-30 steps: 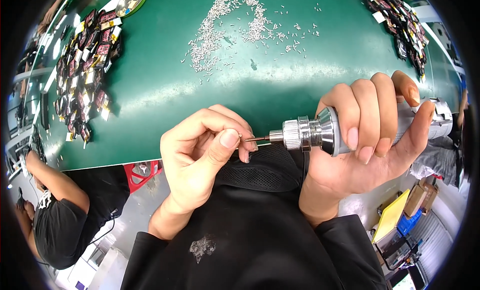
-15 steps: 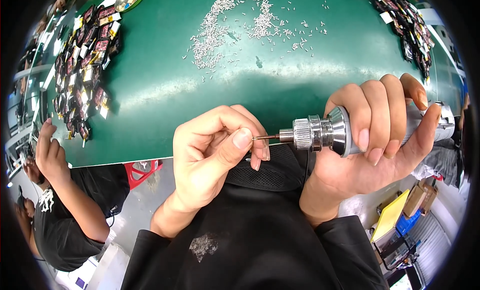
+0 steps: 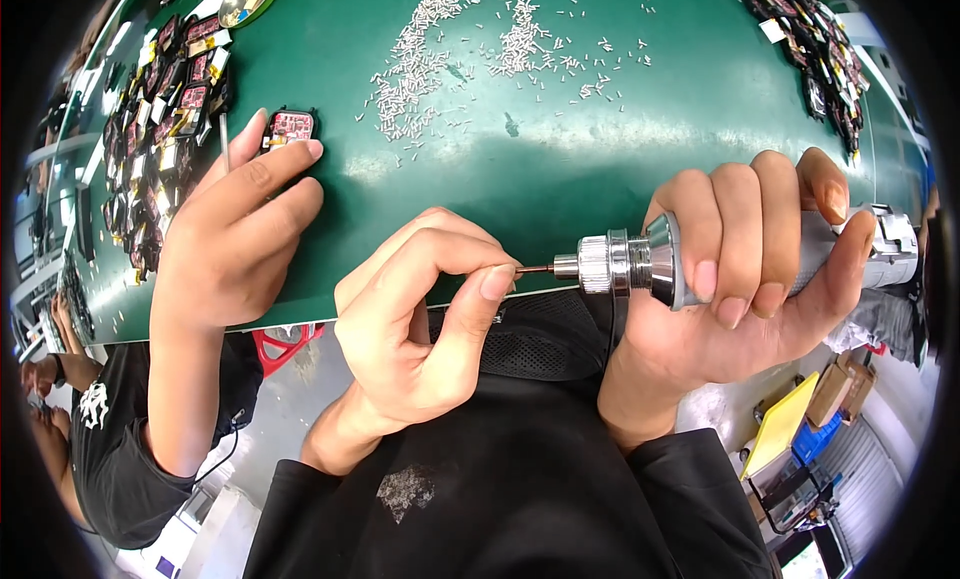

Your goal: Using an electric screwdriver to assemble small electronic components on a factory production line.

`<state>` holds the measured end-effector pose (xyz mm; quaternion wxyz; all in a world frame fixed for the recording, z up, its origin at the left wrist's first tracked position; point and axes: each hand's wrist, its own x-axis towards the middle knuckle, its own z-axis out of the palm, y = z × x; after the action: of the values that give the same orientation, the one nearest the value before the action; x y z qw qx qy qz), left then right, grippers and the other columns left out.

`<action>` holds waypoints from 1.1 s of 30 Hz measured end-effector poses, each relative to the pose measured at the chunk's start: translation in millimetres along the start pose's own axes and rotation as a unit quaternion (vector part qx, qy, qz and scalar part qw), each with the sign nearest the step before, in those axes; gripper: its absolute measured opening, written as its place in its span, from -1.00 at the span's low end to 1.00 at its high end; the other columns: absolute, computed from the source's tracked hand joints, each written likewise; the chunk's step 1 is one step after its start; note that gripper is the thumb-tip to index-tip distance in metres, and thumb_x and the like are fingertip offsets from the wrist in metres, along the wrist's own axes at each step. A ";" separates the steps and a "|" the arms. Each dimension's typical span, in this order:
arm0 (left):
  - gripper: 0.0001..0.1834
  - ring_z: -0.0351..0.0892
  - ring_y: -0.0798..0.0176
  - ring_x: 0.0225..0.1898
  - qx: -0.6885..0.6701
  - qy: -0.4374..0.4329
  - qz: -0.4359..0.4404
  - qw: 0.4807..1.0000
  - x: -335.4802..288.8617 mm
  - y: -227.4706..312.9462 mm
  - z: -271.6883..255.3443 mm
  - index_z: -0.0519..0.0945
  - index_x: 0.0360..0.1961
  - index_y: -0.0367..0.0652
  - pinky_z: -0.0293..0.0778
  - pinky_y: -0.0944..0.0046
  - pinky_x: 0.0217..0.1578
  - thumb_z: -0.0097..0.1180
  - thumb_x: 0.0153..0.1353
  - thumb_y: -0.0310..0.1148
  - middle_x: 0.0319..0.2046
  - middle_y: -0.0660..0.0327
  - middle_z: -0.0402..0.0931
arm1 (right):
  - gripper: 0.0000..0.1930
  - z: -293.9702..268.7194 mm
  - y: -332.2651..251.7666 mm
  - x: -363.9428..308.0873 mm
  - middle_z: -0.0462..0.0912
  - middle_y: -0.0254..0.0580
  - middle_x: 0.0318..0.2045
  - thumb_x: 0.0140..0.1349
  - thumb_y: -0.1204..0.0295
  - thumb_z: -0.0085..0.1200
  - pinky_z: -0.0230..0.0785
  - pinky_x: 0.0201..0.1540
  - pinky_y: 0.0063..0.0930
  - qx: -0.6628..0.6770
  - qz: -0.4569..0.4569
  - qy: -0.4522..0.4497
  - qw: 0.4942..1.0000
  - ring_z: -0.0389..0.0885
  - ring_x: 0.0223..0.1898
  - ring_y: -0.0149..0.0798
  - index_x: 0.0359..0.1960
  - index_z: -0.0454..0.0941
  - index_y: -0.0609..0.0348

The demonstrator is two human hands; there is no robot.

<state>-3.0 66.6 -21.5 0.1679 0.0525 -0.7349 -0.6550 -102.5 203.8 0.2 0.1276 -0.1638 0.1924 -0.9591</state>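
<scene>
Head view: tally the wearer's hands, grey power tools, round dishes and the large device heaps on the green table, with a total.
Wearer's hands: 2 (left hand, right hand)
Grey power tool: 1
Round dish: 1
Large device heaps: 2 (left heap, right heap)
Total: 6

The head view faces down, hands (image 3: 415, 324) (image 3: 745, 264) near.

The driver's casing (image 3: 890, 269) looks like smooth grey plastic with a low sheen, while its collar (image 3: 600, 265) is bright, polished metal, ribbed around the outside. The slim bit (image 3: 536, 269) is coppery metal. Glossy and smooth, the green tabletop (image 3: 640, 139) carries silvery metallic pins (image 3: 515, 44). The shirt (image 3: 560, 459) is matt black cloth with a rough, whitish patch (image 3: 406, 491).
</scene>
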 end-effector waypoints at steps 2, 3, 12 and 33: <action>-0.95 0.44 0.33 -0.55 -0.024 -0.002 -0.021 1.000 -1.2 -0.5 0.4 0.50 -0.50 -0.40 0.35 0.42 -0.52 0.09 0.01 -0.72 -0.54 0.08 0.50 | -0.78 0.5 0.9 -0.6 0.22 -0.44 -0.78 0.31 0.28 -0.12 0.14 -0.61 -0.60 0.011 -0.005 0.017 1.000 0.17 -0.79 -0.52 -0.30 0.36 0.20; -0.95 0.45 0.33 -0.55 -0.036 -0.010 -0.032 0.999 -1.2 -1.7 2.6 0.49 -0.49 -0.40 0.35 0.42 -0.52 0.10 0.02 -0.71 -0.54 0.08 0.50 | -0.78 0.7 0.7 -0.7 0.22 -0.44 -0.78 0.31 0.28 -0.12 0.14 -0.61 -0.60 0.015 -0.008 0.015 1.000 0.17 -0.79 -0.52 -0.30 0.36 0.20; -0.97 0.42 0.33 -0.55 0.016 -0.053 0.042 0.998 7.6 -8.8 6.1 0.48 -0.46 -0.43 0.34 0.42 -0.56 0.06 0.11 -0.69 -0.52 0.06 0.47 | -0.77 -3.4 1.7 2.6 0.17 -0.48 -0.80 0.33 0.28 -0.13 0.06 -0.67 -0.62 0.033 -0.032 0.094 0.995 0.09 -0.81 -0.55 -0.36 0.34 0.20; -0.59 0.60 0.03 -0.28 0.619 0.375 -0.114 0.681 164.0 -48.0 -470.9 0.50 -0.13 -0.33 0.46 0.17 -0.17 0.17 0.03 -0.27 -0.35 -0.02 0.59 | -0.83 -10.7 8.6 1.6 0.27 -0.42 -0.77 0.23 0.38 -0.01 0.07 -0.58 -0.59 0.011 0.002 0.201 0.980 0.13 -0.75 -0.50 -0.33 0.50 0.25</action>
<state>-15.0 -433.7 1.0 0.2829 0.4689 -0.8367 0.0092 -106.3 199.1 -12.3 0.0901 0.0338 0.2038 -0.9743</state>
